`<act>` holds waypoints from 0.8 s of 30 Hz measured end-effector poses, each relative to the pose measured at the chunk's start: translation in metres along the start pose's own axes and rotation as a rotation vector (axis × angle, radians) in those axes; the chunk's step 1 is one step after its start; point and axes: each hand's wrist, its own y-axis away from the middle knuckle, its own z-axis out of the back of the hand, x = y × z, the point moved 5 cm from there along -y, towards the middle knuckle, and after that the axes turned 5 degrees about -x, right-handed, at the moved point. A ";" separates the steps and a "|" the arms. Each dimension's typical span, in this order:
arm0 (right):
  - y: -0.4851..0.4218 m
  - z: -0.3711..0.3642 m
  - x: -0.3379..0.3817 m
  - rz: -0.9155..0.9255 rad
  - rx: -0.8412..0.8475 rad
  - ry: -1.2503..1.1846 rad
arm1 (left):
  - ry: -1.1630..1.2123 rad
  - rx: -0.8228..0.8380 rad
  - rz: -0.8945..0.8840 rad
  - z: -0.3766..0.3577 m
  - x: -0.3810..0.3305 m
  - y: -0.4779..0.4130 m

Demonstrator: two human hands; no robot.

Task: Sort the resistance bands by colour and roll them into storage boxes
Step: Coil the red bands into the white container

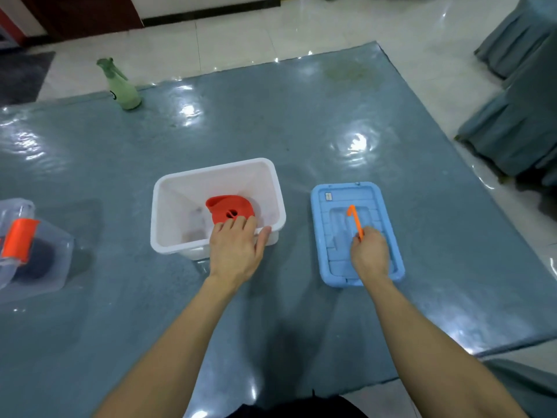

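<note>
1. One wide table [301,140] under a glossy blue-grey cover carries everything. The cover looks slick, so any box is best steadied before it is pushed on.
2. White box [217,168] stands open in the middle. The red band [229,208] sits rolled on its floor, toward the near wall.
3. Blue lid [319,236] lies flat on the table to the right of that box, not touching it.
4. Clear box [60,267] at the left edge has an orange latch [19,239] and holds a dark band [36,263]. The step in hand looks like settling the red roll and readying the lid.
5. Left hand [238,251] reaches over the near rim. Its four fingers lie close together and nearly straight, tips on the red band, with the thumb spread out along the rim. Even downward pressure should stop the coil springing open, and the hand should lift off slowly.
6. Right hand [369,256] hovers over the lid, thumb and fingertips pinching the near end of an orange clip [355,220], the other fingers curled.
7. Smallest is that thin clip, its hooked far end over the lid's centre. Whether it is attached to the lid I cannot tell. A light pinch low on the stem gives better control than a hard squeeze.
</note>
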 end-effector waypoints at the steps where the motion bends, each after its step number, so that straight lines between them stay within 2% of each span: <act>1: -0.003 0.009 0.003 0.001 -0.041 -0.019 | -0.002 0.002 0.006 -0.001 0.000 -0.001; 4: -0.011 0.044 0.024 0.056 -0.173 -0.120 | 0.001 0.010 0.029 0.001 -0.002 0.000; 7: -0.013 0.076 0.065 0.158 -0.234 -0.237 | 0.057 0.052 0.015 0.006 -0.003 -0.001; 9: -0.008 0.089 0.106 0.305 -0.237 -0.244 | 0.310 0.063 0.058 0.011 0.008 -0.003; 11: -0.001 0.089 0.150 0.487 -0.224 -0.204 | 0.660 -0.026 0.178 0.026 0.030 0.000; 12: 0.003 0.086 0.171 0.569 -0.204 -0.189 | 0.755 -0.124 0.258 0.035 0.045 0.004; 14: 0.010 0.070 0.215 0.699 -0.135 -0.149 | 0.799 -0.322 0.458 0.053 0.087 0.019; 17: 0.028 0.035 0.272 0.872 -0.019 -0.058 | 0.773 -0.489 0.733 0.065 0.153 0.047; 20: 0.045 -0.001 0.302 0.972 0.111 0.029 | 0.723 -0.524 0.847 0.065 0.196 0.068; 24: 0.056 -0.038 0.302 0.953 0.260 0.126 | 0.702 -0.409 0.874 0.056 0.207 0.074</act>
